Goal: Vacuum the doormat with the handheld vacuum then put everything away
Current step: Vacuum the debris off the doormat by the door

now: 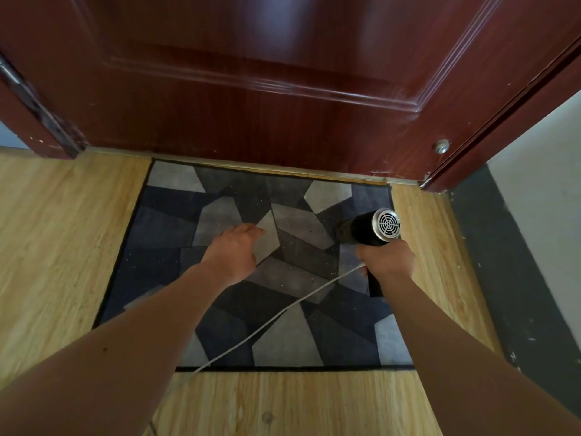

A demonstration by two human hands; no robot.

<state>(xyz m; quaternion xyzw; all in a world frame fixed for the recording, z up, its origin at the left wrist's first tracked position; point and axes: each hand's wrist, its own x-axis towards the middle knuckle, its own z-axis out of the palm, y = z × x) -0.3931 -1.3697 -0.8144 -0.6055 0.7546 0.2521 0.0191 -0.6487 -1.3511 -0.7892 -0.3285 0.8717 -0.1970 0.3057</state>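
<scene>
Doormat [220, 322], a rectangular grey-and-navy rug of angular patches, fills the centre of the frame, lying flat on the pale wood-plank floor [63, 247] with its far edge tucked against the threshold of the dark red panelled door [251, 89] across the top. Pale specks of grit dot its middle and its right part, so the cleaning looks far from finished.

Over the mat's right edge, at centre right, sits the black handheld vacuum with a round silver vented end cap [374, 229], its nozzle pointing left and down toward the pile. The right hand [388, 259] is wrapped tight around its grip, fingers closed. The left hand [235, 250], at centre frame, rests low over the mat with fingers together and loosely extended, gripping nothing; whether it presses the pile cannot be told.

A thin white cord [273, 316] runs from the vacuum's grip diagonally across the mat to the lower left. That cord is the likely trouble: a sweep leftward could drag it under the nozzle, or snag it on the left forearm. The light mat might also bunch if not held down.
</scene>
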